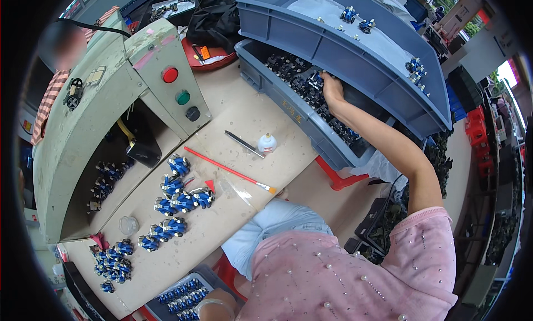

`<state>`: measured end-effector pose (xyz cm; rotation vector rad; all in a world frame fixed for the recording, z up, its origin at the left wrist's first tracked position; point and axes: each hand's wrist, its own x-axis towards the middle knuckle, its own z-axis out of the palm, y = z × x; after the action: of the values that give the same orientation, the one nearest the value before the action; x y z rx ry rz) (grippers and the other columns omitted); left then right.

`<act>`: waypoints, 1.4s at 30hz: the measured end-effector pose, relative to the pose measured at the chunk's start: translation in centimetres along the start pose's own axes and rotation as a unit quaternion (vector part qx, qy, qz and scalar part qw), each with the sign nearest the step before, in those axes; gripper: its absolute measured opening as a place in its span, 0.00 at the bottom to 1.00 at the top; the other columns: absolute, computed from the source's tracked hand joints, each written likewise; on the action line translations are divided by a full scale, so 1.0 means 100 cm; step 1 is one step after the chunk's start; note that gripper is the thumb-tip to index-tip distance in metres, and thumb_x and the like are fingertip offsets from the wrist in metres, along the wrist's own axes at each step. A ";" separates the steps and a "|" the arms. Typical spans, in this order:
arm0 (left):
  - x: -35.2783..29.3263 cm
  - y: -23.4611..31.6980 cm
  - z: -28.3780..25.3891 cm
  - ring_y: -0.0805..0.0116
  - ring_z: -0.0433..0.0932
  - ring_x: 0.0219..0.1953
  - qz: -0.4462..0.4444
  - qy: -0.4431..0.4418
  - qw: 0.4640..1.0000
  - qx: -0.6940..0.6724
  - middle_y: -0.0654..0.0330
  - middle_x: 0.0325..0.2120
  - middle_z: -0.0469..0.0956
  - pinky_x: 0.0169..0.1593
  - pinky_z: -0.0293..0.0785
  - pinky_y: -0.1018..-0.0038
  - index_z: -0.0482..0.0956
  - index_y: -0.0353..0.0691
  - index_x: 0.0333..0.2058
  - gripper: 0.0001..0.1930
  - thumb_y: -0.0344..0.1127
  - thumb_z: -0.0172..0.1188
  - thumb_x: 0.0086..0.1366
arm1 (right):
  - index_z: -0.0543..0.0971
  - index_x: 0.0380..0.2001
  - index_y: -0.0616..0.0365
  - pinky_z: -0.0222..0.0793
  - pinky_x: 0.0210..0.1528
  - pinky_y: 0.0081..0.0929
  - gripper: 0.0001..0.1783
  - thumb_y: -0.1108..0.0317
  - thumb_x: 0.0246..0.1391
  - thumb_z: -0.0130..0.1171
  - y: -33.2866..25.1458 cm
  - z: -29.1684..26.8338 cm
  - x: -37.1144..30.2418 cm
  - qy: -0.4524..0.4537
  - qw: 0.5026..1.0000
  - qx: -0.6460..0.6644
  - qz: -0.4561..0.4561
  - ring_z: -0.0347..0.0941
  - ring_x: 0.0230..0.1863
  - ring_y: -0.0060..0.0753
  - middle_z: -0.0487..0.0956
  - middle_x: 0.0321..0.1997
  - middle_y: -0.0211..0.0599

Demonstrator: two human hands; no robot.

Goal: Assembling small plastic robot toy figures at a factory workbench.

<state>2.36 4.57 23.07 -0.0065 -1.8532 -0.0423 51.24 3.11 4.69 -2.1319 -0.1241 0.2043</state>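
Note:
My right hand reaches into the lower grey-blue bin, under the overhang of the upper one. Its fingers are closed at a small dark toy part among a heap of black parts; the fingertips are partly hidden. Low in the picture, part of my left hand or forearm shows beside a round clear cup; its fingers cannot be made out. Several blue toy vehicles with small figures stand in groups on the table. More fill a grey tray below the table edge.
A pale green machine housing with buttons stands at the left, more toys inside. A red-handled brush, a black pen, a small white bottle and a clear jar lie about. The upper bin holds several toys. Another person sits far left.

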 end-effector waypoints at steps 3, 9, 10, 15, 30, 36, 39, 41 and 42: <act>-0.008 0.005 0.018 0.54 0.64 0.58 0.019 -0.005 1.000 0.001 0.50 0.52 0.70 0.62 0.55 0.56 0.71 0.36 0.50 0.26 0.50 0.42 0.64 | 0.71 0.55 0.57 0.56 0.61 0.36 0.34 0.42 0.55 0.44 0.012 0.012 0.045 0.073 0.996 -0.029 -0.046 0.63 0.61 0.52 0.70 0.58 0.53; 0.002 0.004 -0.002 0.53 0.69 0.54 0.068 -0.078 0.992 0.078 0.50 0.49 0.73 0.59 0.59 0.56 0.74 0.37 0.48 0.25 0.50 0.42 0.64 | 0.71 0.53 0.59 0.56 0.61 0.36 0.31 0.46 0.56 0.47 0.011 0.053 0.092 0.239 0.965 -0.043 -0.095 0.64 0.60 0.48 0.71 0.57 0.49; 0.002 0.005 0.006 0.54 0.71 0.52 0.046 -0.060 0.997 0.010 0.52 0.47 0.74 0.57 0.61 0.58 0.76 0.38 0.46 0.23 0.50 0.43 0.64 | 0.71 0.53 0.59 0.55 0.61 0.36 0.31 0.46 0.56 0.47 0.006 0.049 0.105 0.244 0.964 -0.041 -0.093 0.64 0.60 0.48 0.71 0.57 0.49; 0.008 0.000 0.009 0.57 0.74 0.46 0.028 -0.004 0.986 -0.165 0.56 0.43 0.77 0.50 0.66 0.61 0.79 0.43 0.39 0.18 0.48 0.48 0.63 | 0.71 0.54 0.59 0.55 0.61 0.36 0.31 0.46 0.56 0.48 0.000 0.063 0.129 0.197 0.975 -0.044 -0.092 0.63 0.61 0.47 0.70 0.58 0.48; 0.023 -0.013 0.015 0.57 0.58 0.60 -0.048 0.076 -0.073 -0.993 0.58 0.58 0.65 0.53 0.55 0.60 0.70 0.42 0.52 0.21 0.45 0.38 0.67 | 0.69 0.56 0.59 0.54 0.62 0.35 0.32 0.47 0.57 0.48 -0.014 0.128 0.334 -0.177 0.978 -0.020 -0.111 0.62 0.61 0.44 0.69 0.59 0.46; 0.032 -0.026 0.066 0.57 0.60 0.58 -0.064 0.089 -0.011 -0.994 0.57 0.57 0.66 0.53 0.55 0.59 0.71 0.40 0.51 0.20 0.43 0.40 0.67 | 0.69 0.57 0.59 0.54 0.62 0.35 0.32 0.47 0.57 0.49 -0.101 0.167 0.407 -0.184 0.970 -0.038 -0.154 0.61 0.61 0.43 0.68 0.60 0.46; 0.017 -0.008 0.025 0.57 0.61 0.57 -0.035 0.051 -0.023 -0.998 0.57 0.55 0.67 0.53 0.56 0.61 0.70 0.41 0.51 0.20 0.43 0.44 0.66 | 0.68 0.57 0.59 0.53 0.62 0.35 0.32 0.47 0.57 0.49 -0.028 0.160 0.405 -0.139 0.982 -0.047 -0.115 0.61 0.62 0.42 0.67 0.61 0.45; 0.014 -0.001 0.006 0.57 0.62 0.56 -0.057 0.012 -0.185 -0.981 0.58 0.54 0.68 0.53 0.57 0.62 0.69 0.41 0.53 0.20 0.44 0.46 0.66 | 0.68 0.57 0.59 0.53 0.62 0.35 0.32 0.47 0.57 0.49 -0.019 0.181 0.382 -0.115 0.986 -0.052 -0.113 0.61 0.62 0.42 0.67 0.61 0.45; 0.008 0.004 0.013 0.57 0.62 0.55 -0.098 0.001 -0.284 -0.954 0.58 0.53 0.68 0.53 0.57 0.62 0.69 0.42 0.53 0.20 0.44 0.47 0.66 | 0.68 0.58 0.59 0.53 0.62 0.35 0.32 0.47 0.57 0.49 -0.049 0.151 0.406 -0.068 0.988 -0.058 -0.126 0.61 0.62 0.42 0.67 0.61 0.45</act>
<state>0.95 5.01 23.48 1.3976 -0.6930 2.3144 88.09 25.12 -3.15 -2.1933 -0.4938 0.1977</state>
